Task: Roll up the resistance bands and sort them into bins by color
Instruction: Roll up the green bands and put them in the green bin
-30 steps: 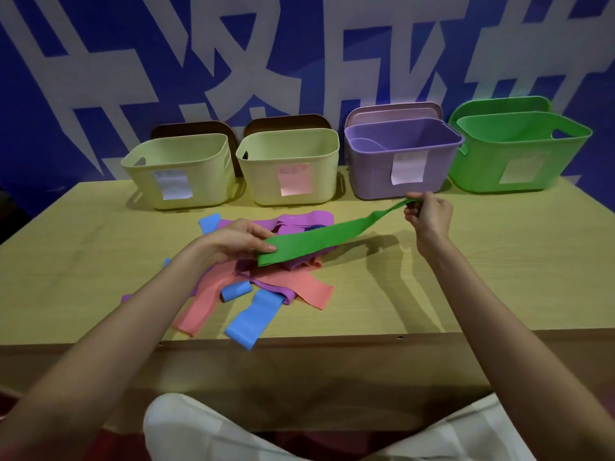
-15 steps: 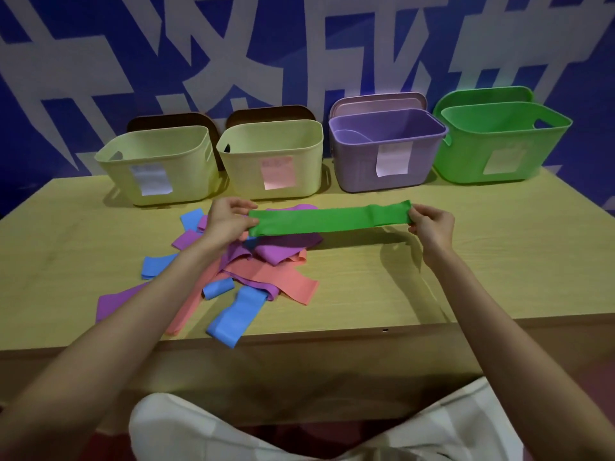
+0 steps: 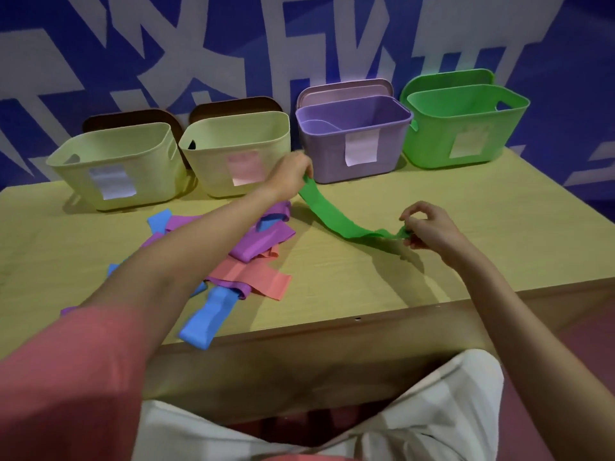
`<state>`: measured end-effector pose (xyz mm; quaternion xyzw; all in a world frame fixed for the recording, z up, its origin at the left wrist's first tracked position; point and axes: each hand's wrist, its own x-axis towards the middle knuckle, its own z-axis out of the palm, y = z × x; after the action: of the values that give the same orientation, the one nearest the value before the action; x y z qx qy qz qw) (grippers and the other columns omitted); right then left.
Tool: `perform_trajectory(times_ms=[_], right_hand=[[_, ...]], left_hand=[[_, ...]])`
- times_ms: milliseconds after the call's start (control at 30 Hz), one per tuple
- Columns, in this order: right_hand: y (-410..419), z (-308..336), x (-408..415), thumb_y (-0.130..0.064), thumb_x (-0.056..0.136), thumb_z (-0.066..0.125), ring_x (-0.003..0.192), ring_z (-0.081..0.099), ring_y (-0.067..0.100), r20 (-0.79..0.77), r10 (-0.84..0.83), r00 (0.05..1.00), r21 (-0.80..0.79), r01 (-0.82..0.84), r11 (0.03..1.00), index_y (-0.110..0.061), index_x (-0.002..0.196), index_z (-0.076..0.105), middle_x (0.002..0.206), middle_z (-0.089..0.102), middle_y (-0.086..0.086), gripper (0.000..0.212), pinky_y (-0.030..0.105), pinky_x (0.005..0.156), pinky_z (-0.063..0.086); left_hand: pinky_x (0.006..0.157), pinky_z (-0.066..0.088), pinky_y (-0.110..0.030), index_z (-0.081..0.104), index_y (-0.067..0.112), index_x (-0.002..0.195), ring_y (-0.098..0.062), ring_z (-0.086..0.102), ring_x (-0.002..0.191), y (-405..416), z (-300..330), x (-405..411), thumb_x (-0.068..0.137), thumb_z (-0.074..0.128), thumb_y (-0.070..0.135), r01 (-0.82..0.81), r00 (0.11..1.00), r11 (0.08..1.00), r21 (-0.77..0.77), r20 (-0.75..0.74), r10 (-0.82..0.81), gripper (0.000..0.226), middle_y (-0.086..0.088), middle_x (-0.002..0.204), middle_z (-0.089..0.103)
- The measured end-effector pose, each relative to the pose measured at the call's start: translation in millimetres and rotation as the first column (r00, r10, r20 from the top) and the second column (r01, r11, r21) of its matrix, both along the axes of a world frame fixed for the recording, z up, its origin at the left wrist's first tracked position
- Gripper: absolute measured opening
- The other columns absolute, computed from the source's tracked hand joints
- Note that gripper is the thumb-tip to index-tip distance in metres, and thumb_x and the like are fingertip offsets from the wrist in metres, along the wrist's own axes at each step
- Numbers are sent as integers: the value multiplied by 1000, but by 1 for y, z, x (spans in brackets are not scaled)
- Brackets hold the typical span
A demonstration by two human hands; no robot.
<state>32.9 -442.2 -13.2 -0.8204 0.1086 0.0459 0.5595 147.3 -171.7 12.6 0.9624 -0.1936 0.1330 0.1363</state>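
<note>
The left hand (image 3: pixel 289 176) pinches the green band's (image 3: pixel 336 217) far end, raised; the right hand (image 3: pixel 429 226) pinches its near end low over the surface (image 3: pixel 466 234). The band's long axis runs from eleven o'clock down to four, so rolling likely starts at the right hand.

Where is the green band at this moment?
In the head view, the green band stretches right of centre between the left hand, raised before the purple bin, and the right hand low over the table.
</note>
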Motion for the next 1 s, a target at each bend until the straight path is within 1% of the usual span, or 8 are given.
perform_trajectory(times_ms=[67, 200, 300, 400, 500, 733, 900, 1000], right_hand=[[0, 2, -7, -7, 95, 55, 58, 60, 14, -33, 96, 995, 19, -96, 995, -6, 90, 66, 81, 63, 13, 12, 18, 51, 52], [6, 3, -21, -3, 88, 66, 60, 67, 14, -20, 216, 976, 156, -211, 965, 7, 97, 70, 78, 69, 20, 14, 20, 59, 56], [11, 3, -29, 2, 86, 64, 68, 71, 17, -44, 286, 957, 315, -258, 913, 8, 101, 69, 85, 71, 25, 16, 20, 61, 57], [17, 2, -34, 7, 87, 60, 75, 73, 20, -96, 362, 927, 344, -311, 886, 6, 103, 68, 87, 72, 23, 18, 23, 66, 59], [20, -3, -37, 9, 87, 59, 74, 73, 21, -131, 377, 917, 303, -325, 896, 7, 105, 67, 88, 73, 20, 20, 22, 64, 59], [25, -17, -54, 1, 92, 58, 60, 69, 18, -10, 352, 936, 176, -344, 922, 10, 100, 62, 81, 73, 18, 12, 26, 54, 55], [32, -36, -67, -6, 84, 71, 56, 55, -4, 208, 312, 927, -177, -278, 944, -1, 94, 74, 68, 65, -5, 11, 11, 58, 43], [35, -41, -73, -9, 80, 75, 71, 56, -5, 308, 313, 898, -268, -233, 935, -10, 92, 77, 78, 59, -10, 12, 8, 61, 41]], left_hand=[[88, 43, -39, 67, -1, 97, -34, 55, 102, -8, -2, 11, 79, 53, -15, 43, 999, 996, 77, 4, -44, 27, -19, 106, 60], [88, 44, -41, 66, -4, 102, -33, 53, 103, -21, -3, 17, 82, 52, -15, 61, 998, 984, 165, 23, -66, 26, -19, 109, 58], [90, 45, -42, 66, -2, 104, -32, 53, 104, -19, -9, 20, 84, 53, -14, 46, 999, 983, 179, 15, -49, 26, -18, 110, 58], [98, 41, -43, 66, 4, 112, -33, 50, 114, -15, -20, 17, 83, 55, -14, 52, 999, 983, 174, -8, -52, 36, -16, 119, 57], [105, 35, -43, 67, 8, 113, -31, 44, 122, -17, -30, -3, 85, 56, -6, 67, 997, 992, 103, -44, -63, 33, -14, 128, 51], [87, 39, -25, 72, 8, 93, -19, 60, 97, -21, -42, -111, 84, 64, 3, 269, 956, 932, -242, -52, -289, 13, -6, 99, 69], [88, 43, -25, 72, 10, 99, -12, 59, 97, -11, -51, -168, 85, 65, 9, 261, 952, 899, -351, -58, -299, 15, 0, 101, 70], [87, 43, -20, 70, 11, 103, -9, 59, 98, -8, -53, -183, 80, 64, 13, 248, 950, 893, -375, -85, -300, 23, 2, 102, 70]])
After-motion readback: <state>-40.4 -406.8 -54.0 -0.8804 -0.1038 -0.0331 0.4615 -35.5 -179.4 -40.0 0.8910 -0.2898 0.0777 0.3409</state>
